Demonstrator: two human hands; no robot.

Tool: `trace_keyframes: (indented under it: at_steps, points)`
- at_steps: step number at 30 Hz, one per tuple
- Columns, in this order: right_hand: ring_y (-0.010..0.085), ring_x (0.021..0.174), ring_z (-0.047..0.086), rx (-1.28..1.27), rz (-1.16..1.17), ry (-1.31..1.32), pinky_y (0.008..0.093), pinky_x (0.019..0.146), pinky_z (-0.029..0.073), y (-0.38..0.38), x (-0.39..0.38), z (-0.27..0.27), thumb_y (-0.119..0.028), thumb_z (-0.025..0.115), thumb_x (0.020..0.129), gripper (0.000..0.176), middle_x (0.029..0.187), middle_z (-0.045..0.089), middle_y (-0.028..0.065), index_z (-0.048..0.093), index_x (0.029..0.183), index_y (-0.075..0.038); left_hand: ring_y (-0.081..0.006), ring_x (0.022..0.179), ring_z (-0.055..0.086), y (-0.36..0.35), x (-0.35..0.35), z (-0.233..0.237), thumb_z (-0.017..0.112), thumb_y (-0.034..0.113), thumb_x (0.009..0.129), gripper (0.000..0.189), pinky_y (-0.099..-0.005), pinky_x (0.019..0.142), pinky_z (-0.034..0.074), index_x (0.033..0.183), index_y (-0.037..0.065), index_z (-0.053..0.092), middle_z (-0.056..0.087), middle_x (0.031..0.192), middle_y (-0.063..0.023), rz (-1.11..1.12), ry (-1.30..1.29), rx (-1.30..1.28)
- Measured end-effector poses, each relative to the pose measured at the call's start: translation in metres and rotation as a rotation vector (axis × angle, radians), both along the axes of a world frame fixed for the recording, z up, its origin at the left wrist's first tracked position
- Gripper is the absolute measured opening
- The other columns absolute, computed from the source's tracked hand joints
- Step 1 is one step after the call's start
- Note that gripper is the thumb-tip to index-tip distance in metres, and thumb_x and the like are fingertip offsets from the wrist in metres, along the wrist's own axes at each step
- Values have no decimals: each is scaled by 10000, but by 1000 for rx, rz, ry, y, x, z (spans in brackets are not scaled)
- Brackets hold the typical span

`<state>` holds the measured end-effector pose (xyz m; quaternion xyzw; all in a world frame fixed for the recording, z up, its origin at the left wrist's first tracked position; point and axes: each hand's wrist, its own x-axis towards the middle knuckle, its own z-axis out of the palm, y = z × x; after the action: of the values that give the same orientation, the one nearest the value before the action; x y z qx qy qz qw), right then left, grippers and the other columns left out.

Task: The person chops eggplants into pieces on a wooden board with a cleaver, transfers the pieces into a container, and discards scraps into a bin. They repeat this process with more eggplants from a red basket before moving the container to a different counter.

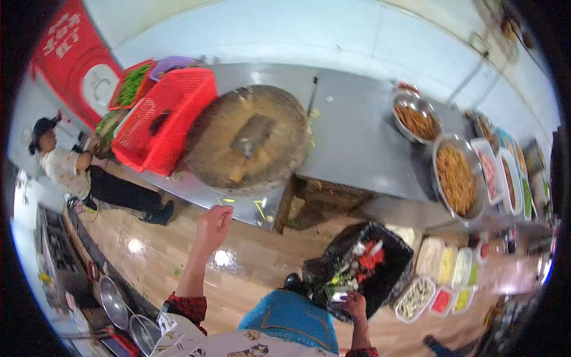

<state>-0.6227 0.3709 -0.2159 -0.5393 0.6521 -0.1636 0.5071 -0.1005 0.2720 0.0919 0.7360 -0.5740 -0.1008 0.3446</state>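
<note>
My left hand [215,226] is raised over the floor by the counter's front edge, its fingers curled together and no object showing in them. Beyond it, a cleaver [253,135] with a wooden handle lies on a thick round chopping block [279,160]. Low on the right, my right hand [355,304] is at the near rim of a bin lined with a black bag [395,262]. Its fingers are drawn together beside a small white piece [339,296]; whether they grip it I cannot tell. Red and green vegetable scraps [370,262] lie in the bin.
Red plastic baskets [184,101] stand left of the block, one with greens. Steel bowls of food [458,178] and several trays line the counter's right. Below them are tubs of cut ingredients [414,299]. Another person [65,163] stands at the far left.
</note>
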Motion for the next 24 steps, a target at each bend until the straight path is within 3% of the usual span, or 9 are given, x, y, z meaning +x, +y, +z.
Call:
trace_keyframes:
  at_steps: [1,2,9,12,14,16,17,18,24]
  points:
    - [218,650,675,-378,211,-80,280,495,524,-8,-20,-21,-143,591,869,256,786,659,151,575,1016,66,-294,827,644,-8,5,3,618,24,807,175,-340,709,514,981,27,638,653,893,-143,-32,39,12]
    - [220,595,662,231,-411,-323,264,442,493,-39,23,84,-136,593,871,234,792,650,146,566,974,72,-294,827,644,-10,13,4,618,24,807,175,-340,709,514,981,27,638,653,893,-143,1,36,-7]
    - [220,520,628,267,-377,-394,320,447,529,-110,39,125,-126,555,883,181,703,637,130,598,830,42,-326,903,616,-24,107,27,662,61,758,239,-413,791,495,992,31,622,639,949,-153,312,-220,-157]
    - [250,605,671,206,-187,-445,331,492,560,-153,11,46,-154,565,892,207,775,663,148,592,952,42,-325,952,607,-47,183,45,689,89,731,326,-433,822,487,1041,33,605,633,996,-160,459,-507,-208]
    - [361,948,617,852,-246,-1305,472,782,513,-195,5,-3,-433,483,945,539,1138,604,226,512,1250,10,-330,909,634,-65,237,43,676,175,755,338,-453,781,508,1047,33,583,648,935,-181,490,-811,-222]
    - [356,999,615,602,-247,-1344,480,809,517,-210,76,75,-473,518,926,600,1203,574,219,478,1293,0,-336,835,649,-80,269,38,646,195,774,274,-459,725,519,992,42,581,654,856,-173,556,-658,151]
    - [353,1025,615,479,-252,-1357,484,822,518,-218,122,128,-492,535,916,633,1236,558,216,460,1315,-6,-343,761,664,-84,283,34,617,215,793,222,-464,669,530,937,51,580,661,776,-165,587,-488,518]
    - [323,1012,634,54,23,-714,440,824,534,-221,153,159,-457,609,886,674,1194,586,220,427,1337,10,-358,623,653,-81,300,10,572,214,807,144,-468,560,523,843,76,556,637,639,-146,491,-588,497]
    - [311,926,671,175,-173,-384,403,767,561,-278,264,220,-371,632,893,597,1100,637,206,459,1300,30,-329,549,623,-64,239,19,542,108,749,72,-444,510,503,782,51,513,608,615,-142,412,-460,449]
